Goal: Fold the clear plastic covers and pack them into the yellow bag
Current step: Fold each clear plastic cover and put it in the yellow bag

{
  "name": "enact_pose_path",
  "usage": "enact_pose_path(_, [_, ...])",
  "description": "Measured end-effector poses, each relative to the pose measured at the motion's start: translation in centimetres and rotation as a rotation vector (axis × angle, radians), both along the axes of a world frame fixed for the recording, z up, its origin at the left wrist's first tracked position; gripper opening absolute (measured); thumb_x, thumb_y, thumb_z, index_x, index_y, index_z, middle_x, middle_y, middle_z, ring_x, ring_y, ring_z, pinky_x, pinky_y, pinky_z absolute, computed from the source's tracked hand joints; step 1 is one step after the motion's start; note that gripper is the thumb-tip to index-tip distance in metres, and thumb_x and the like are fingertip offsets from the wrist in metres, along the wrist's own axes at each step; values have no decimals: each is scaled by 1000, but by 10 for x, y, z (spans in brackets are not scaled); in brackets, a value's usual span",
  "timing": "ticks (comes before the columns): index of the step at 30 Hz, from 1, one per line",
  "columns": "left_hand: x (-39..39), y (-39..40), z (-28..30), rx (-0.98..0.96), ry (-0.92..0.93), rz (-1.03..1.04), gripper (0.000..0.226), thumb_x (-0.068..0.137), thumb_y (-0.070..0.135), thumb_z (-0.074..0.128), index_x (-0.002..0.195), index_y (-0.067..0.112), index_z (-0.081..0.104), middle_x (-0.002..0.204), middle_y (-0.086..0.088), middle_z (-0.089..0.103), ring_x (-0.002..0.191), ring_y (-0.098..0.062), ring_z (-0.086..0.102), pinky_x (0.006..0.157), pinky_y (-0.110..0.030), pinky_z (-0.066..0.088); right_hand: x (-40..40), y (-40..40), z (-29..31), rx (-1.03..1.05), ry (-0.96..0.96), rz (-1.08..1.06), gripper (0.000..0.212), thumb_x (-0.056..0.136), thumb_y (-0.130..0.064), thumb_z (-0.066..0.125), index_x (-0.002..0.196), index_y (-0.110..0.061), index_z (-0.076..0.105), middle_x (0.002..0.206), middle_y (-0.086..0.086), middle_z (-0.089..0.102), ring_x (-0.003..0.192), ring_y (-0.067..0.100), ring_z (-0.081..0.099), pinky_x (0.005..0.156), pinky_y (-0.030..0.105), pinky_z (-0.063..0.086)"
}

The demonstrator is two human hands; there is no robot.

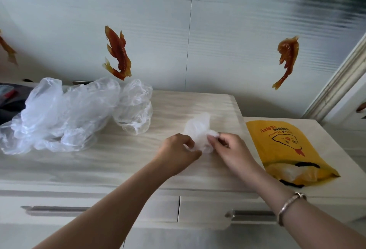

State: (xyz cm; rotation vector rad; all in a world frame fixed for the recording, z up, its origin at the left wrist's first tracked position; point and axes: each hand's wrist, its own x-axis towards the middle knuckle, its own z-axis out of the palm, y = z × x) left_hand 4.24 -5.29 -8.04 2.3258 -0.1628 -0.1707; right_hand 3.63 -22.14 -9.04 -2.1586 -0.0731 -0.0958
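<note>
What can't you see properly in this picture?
- Head view: inside the yellow bag, its own plastic hides most of it.
- How many covers are in the clear pile: they overlap.
- The dark thing far left: cut by the edge, behind the pile.

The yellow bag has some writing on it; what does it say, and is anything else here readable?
"of Flavor": red print on the yellow bag, upside down from this view; the word before it is unclear.
Red Chinese characters above it: too blurred to read.
No other text is visible.
</note>
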Motion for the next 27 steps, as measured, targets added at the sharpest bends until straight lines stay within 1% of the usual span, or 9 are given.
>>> enact_pose_path(3, [5,-5,-4,-88,4,126,20,86,27,66,70,16,64,61,8,52,54,-3,47,47,-11,33,9,4,-1,-5,11,-76,39,95,-35,55,60,-18,54,52,-8,48,52,4,45,48,16,31])
enact_pose_path(7, [11,-7,-5,-69,19,196,26,89,25,61,66,13,64,57,7,50,53,-5,46,42,-13,31,21,11,-3,-67,-10,-139,29,93,-34,58,69,-17,57,63,-8,56,62,9,53,55,24,37])
enact_pose_path(10, [14,-9,-5,-21,30,230,29,89,25,60,62,14,60,57,5,51,54,-11,49,48,-22,33,27,13,-7,-188,-49,-176,20,90,-37,60,86,-18,55,73,-7,60,70,12,58,59,29,44])
enact_pose_path(12, [15,-9,-5,5,30,256,29,88,26,59,61,14,59,61,3,54,61,-19,55,53,-23,36,27,13,-10,-281,-89,-175,23,89,-35,62,94,-18,47,73,-6,57,68,12,56,59,32,47])
enact_pose_path(15, [15,-10,-3,61,22,263,28,86,28,58,62,15,58,64,1,56,65,-24,58,51,-24,34,29,14,-13,-324,-250,-97,24,86,-23,64,92,-17,41,74,-6,49,68,12,48,57,27,37])
enact_pose_path(18, [14,-10,-1,106,-8,247,27,85,27,57,61,15,51,68,1,55,65,-24,56,51,-25,33,33,16,-13,-458,-379,37,16,82,-8,61,84,-18,50,83,-8,49,81,12,44,69,27,37])
enact_pose_path(21, [16,-7,-2,143,-22,234,15,83,24,57,71,18,50,81,1,59,76,-26,59,57,-26,37,36,15,-15,-537,-410,153,17,79,-1,64,78,-18,61,86,-8,54,88,14,49,76,28,42])
enact_pose_path(25, [18,-1,-4,128,-10,244,8,77,18,58,76,19,50,88,0,61,82,-26,61,62,-28,42,35,12,-12,-532,-396,224,11,85,-8,61,87,-18,67,91,-8,59,90,13,55,80,32,47])
enact_pose_path(27, [19,2,-4,102,-24,258,12,78,15,59,85,19,50,90,0,61,84,-25,60,64,-28,43,32,11,-7,-560,-371,245,14,86,-14,59,96,-19,68,98,-9,59,96,12,55,86,29,44])
